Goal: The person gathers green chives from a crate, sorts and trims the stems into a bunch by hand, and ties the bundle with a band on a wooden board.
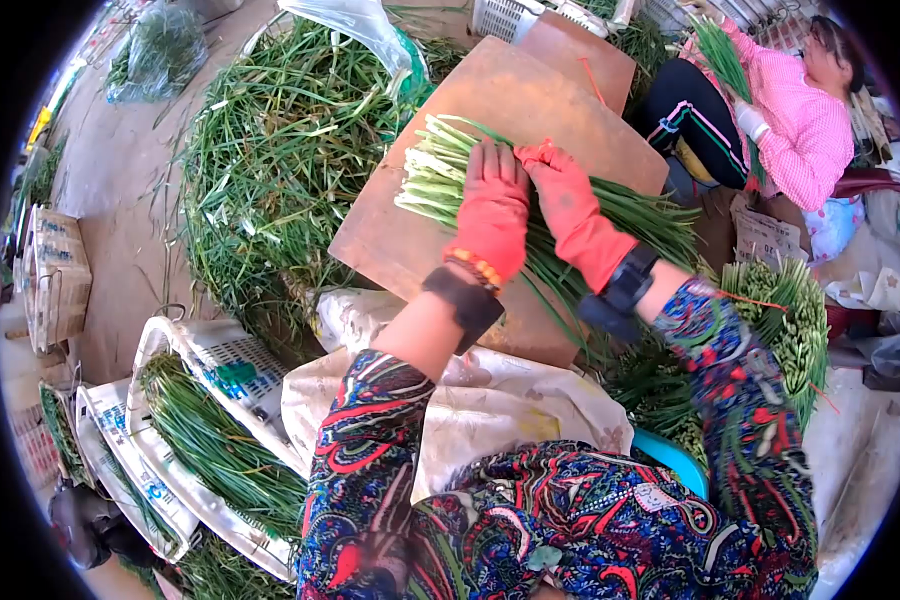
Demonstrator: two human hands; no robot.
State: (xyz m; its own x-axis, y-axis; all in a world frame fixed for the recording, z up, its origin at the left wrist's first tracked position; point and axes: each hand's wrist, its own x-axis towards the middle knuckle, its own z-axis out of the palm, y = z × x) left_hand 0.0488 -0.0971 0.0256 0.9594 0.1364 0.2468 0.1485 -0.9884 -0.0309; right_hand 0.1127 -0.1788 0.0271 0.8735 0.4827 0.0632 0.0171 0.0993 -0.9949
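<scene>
A bundle of chives (635, 205) lies across a brown board (390, 220), its pale ends (430, 180) pointing left and its green stalks running right. My left hand (492, 210), in a red glove, rests on the bundle near the pale ends, fingers laid out flat. Beside it my right hand (575, 215), also gloved in red, has its thumb and fingertips pinched together over the stalks. Something bright orange-red shows at those fingertips; I cannot tell whether it is a tie or the glove itself.
A big heap of loose green stalks (270, 150) lies left of the board. White baskets (160, 350) hold more greens at lower left. Tied bundles (785, 300) stand at my right. A co-worker in a pink checked top (805, 110) sits at upper right, holding greens. A red tie (592, 82) lies on the board's far part.
</scene>
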